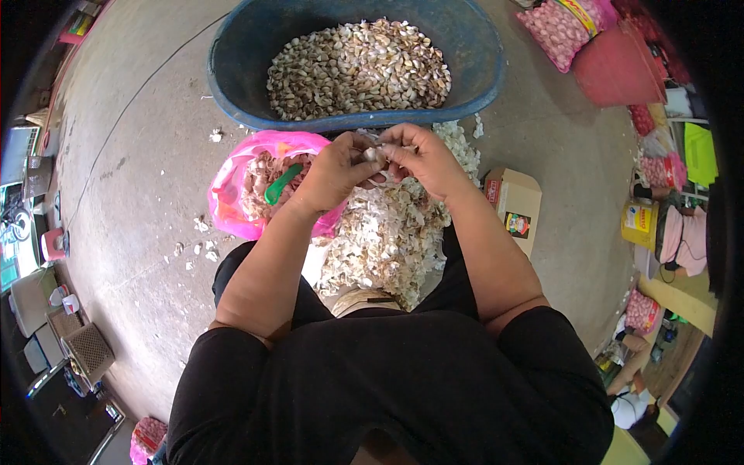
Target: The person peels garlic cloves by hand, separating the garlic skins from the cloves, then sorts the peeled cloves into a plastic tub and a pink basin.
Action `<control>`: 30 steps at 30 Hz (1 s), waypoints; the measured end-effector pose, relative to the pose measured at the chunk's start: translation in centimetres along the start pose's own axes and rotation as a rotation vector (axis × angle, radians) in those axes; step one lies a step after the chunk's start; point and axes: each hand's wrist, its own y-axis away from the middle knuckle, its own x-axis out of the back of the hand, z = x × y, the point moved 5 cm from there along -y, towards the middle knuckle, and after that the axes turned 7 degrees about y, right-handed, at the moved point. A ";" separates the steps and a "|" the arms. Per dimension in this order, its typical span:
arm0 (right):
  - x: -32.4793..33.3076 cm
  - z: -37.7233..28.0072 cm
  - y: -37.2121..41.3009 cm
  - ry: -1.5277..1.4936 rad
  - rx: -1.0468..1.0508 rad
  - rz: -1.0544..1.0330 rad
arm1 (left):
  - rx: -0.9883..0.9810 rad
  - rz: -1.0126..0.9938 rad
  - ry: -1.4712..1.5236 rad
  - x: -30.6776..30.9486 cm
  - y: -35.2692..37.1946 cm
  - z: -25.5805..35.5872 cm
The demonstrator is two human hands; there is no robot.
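Both my hands meet in front of me, below the rim of a blue tub. The fingers of my left hand are pinched around a piece of garlic. My right hand grips the same garlic from the other side, its fingertips bent in close. Many loose garlic cloves lie in the tub. Beside my left wrist, a pink plastic bag stands open with garlic in it, and a green plastic tool or handle rests on top. Under my hands a heap of papery garlic skins spreads between my legs.
A cardboard box lies right of the skins. Scraps of skin dot the concrete floor. Further right are a red tub, a bag of garlic and a yellow container. A crate stands at the left.
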 end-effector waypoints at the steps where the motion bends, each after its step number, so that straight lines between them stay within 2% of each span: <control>1: -0.4 -0.4 0.2 0.081 0.017 -0.015 | -0.019 -0.001 -0.098 0.1 -0.1 0.0; 3: -0.6 -0.5 0.2 0.171 0.038 -0.030 | -0.058 0.000 -0.293 0.3 -0.2 0.1; 8: -0.7 -0.3 0.2 0.224 0.013 -0.019 | -0.040 -0.015 -0.315 0.0 0.1 0.3; 12: -1.2 0.2 0.3 0.074 -0.029 -0.098 | -0.010 -0.033 -0.213 -0.1 0.0 -0.4; 15: -1.4 0.2 0.6 0.069 -0.024 -0.093 | -0.142 0.003 -0.341 -0.1 0.2 0.8; 18: -1.5 1.0 0.5 -0.066 -0.057 -0.081 | 0.025 0.005 -0.055 0.2 0.1 -0.1; 21: -1.5 2.0 0.5 -0.328 -0.219 -0.010 | -0.134 0.081 -0.570 -0.1 0.5 0.7; 23: -2.0 3.4 0.6 -0.482 -0.396 0.007 | -0.217 0.061 -0.816 -0.9 1.0 1.0; 24: -2.4 4.4 0.5 -0.557 -0.411 -0.023 | -0.256 0.051 -0.940 -1.2 1.3 1.1; 26: -3.4 6.7 0.1 -0.707 -0.437 -0.085 | -0.253 0.050 -1.006 -1.1 1.7 0.5; 27: -3.6 6.9 0.1 -0.774 -0.444 -0.034 | -0.282 0.061 -1.022 -1.3 2.1 0.6; 30: -3.0 7.4 -1.2 -0.727 -0.486 -0.029 | -0.326 0.100 -1.057 -0.8 3.2 1.1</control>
